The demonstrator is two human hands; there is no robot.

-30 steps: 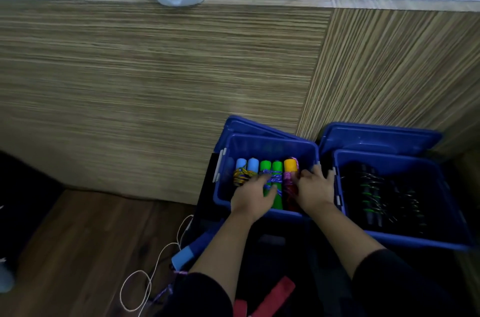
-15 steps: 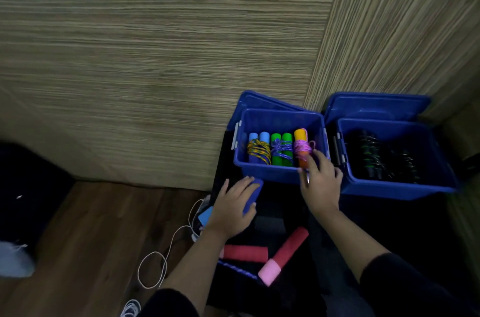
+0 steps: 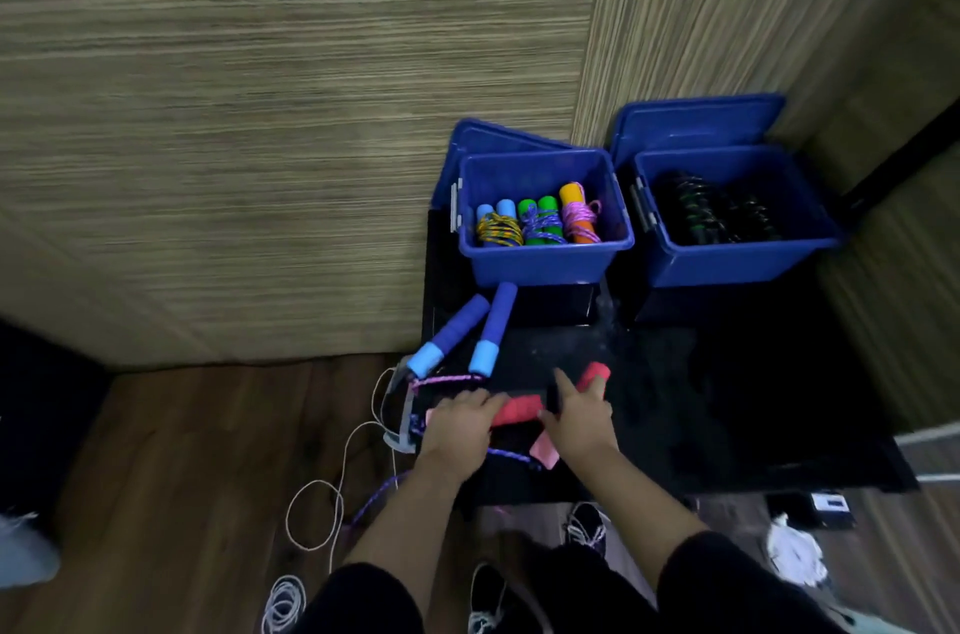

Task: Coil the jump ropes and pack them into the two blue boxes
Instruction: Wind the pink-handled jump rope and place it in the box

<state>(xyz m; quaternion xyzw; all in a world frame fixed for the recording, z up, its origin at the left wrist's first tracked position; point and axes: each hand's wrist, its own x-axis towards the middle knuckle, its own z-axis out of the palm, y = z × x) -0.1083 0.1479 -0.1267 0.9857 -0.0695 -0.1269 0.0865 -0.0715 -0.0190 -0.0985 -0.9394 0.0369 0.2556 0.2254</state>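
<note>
Two blue boxes stand against the wooden wall on a black table. The left box [image 3: 545, 259] holds coiled ropes with light-blue, green and orange handles [image 3: 543, 220]. The right box [image 3: 737, 261] holds dark coiled ropes [image 3: 711, 212]. In front, my left hand [image 3: 460, 425] grips one red handle [image 3: 517, 410] lying flat, and my right hand [image 3: 574, 417] grips the other red handle [image 3: 592, 376], its pink end [image 3: 545, 454] showing below the hand. A jump rope with blue handles [image 3: 480, 326] lies loose on the table beside the left box, its pink-purple cord [image 3: 447, 379] trailing off the edge.
Box lids [image 3: 696, 121] lean open against the wall behind the boxes. White cord [image 3: 337, 488] loops over the wooden floor at the left of the table, with a coil [image 3: 283, 602] below. My shoes [image 3: 584, 527] and a white object [image 3: 795, 550] are on the floor.
Both hands have drawn back from the left box to the table's front. They now hold the two red handles. The view has tilted downward.
</note>
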